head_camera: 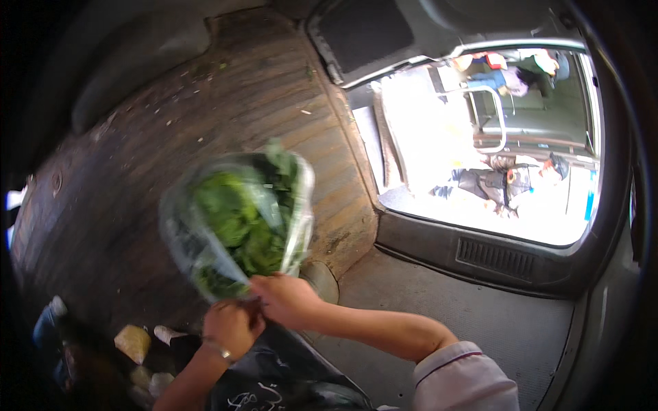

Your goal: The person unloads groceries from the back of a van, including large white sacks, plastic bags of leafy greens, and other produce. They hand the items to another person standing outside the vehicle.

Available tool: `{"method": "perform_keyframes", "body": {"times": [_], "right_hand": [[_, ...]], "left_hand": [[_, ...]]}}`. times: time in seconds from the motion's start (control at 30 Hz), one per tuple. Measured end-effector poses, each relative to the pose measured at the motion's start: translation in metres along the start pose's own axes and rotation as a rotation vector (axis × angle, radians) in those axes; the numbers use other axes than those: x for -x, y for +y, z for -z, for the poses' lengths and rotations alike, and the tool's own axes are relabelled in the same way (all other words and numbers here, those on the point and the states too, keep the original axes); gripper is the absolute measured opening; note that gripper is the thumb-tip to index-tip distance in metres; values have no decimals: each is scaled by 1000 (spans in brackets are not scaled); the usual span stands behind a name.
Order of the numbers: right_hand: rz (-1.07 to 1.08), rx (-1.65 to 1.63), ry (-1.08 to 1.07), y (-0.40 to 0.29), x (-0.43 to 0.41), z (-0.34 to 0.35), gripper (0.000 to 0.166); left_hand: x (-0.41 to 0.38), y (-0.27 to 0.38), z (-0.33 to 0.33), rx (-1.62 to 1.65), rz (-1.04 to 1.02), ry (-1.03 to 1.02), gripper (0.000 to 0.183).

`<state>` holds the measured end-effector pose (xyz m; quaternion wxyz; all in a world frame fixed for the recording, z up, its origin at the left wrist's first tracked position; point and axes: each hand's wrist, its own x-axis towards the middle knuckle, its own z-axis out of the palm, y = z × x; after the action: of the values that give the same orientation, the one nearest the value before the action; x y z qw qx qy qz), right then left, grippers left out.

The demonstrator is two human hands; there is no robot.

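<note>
A clear plastic bag of leafy green vegetables hangs in front of me, over the worn floor of a vehicle. My left hand grips the near edge of its mouth. Right beside it, my right hand pinches the plastic too, and the two hands nearly touch. Some leaves stick up past the bag's far rim. A dark apron with white marks on it shows below my hands. The fingertips are partly hidden and blurred.
A ribbed, dirty floor with small scraps stretches ahead. At right is a grey textured panel below an open doorway, with people outside in bright light. Filled bags and a person's leg are at lower left.
</note>
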<state>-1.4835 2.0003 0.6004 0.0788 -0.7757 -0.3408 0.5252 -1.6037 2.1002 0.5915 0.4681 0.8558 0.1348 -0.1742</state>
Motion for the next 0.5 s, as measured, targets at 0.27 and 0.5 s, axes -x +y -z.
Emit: {"method": "perform_keyframes", "body": {"times": [0.27,0.5], "right_hand": [[-362,-132,347,213,-26,144,23],[-733,-214,501,436,-73,239,42]], "left_hand": [[-281,86,-73,-266,-288,-80,15],[-390,121,-130,275,-195,-154,34]]}}
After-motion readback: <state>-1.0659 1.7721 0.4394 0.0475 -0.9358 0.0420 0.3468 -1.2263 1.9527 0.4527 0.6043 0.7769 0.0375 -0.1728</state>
